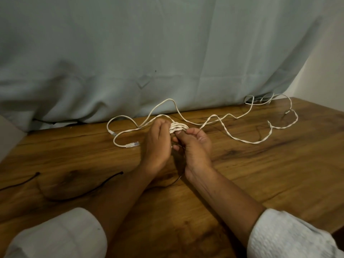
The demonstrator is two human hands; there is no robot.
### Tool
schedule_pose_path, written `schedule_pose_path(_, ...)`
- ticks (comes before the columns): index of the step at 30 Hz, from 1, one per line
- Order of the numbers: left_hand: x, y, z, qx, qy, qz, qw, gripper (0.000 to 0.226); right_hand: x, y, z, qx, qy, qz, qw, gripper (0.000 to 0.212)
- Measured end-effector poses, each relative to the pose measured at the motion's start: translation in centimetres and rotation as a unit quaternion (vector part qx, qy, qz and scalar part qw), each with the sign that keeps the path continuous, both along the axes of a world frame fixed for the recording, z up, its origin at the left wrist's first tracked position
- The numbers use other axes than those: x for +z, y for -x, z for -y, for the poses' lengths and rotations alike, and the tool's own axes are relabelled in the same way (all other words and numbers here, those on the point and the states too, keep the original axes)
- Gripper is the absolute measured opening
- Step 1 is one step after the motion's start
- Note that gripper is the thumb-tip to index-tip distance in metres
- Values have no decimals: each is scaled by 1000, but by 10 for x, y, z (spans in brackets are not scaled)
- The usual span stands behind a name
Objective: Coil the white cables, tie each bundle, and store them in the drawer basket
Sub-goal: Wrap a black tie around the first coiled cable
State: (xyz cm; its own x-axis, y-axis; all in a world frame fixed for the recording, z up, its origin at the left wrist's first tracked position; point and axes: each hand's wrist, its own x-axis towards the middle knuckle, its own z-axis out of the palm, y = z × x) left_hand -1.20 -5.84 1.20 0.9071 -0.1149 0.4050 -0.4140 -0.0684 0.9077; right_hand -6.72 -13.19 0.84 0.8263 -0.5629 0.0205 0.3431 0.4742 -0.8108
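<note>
pale sleeves [61,235] frame the near edge of the wooden table [260,174]. two black ties [121,172] lie on the left, within reach, probably set out for binding the bundle once it is wound. further in, the hands meet over the table's middle. the left hand [158,144] curls its fingers round a small coil [177,126] of white cable [256,143], acting as the form that holds the loops stacked. the right hand [195,144] pinches the same coil, thumb pressed on top so the turns do not spring apart. two plug ends [132,144] rest just left of the hands. most of the cable trails loose and kinked to the far right, so coiling looks early. a grey cloth [167,53] hangs behind. no drawer basket is in view.
</note>
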Motion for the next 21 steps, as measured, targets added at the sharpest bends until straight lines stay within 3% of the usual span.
schedule_pose_path(9, -2, 3, 0, -28, -31, 45, 998, 26, 0, -1, 4, -2, 1, -10, 1000, 20)
schedule_pose_path(14, -2, -5, -7, -24, -36, 76, 996, 18, 6, 1, 10, 88, 11, -31, 996, 21)
schedule_pose_path(17, -4, -15, -13, -8, -35, 61, 997, 17, 9, 4, 17, 138, 55, -66, 987, 20)
schedule_pose_path(21, -6, -15, -13, -27, -24, 45, 998, 16, 5, 6, 18, 112, 63, -76, 989, 19)
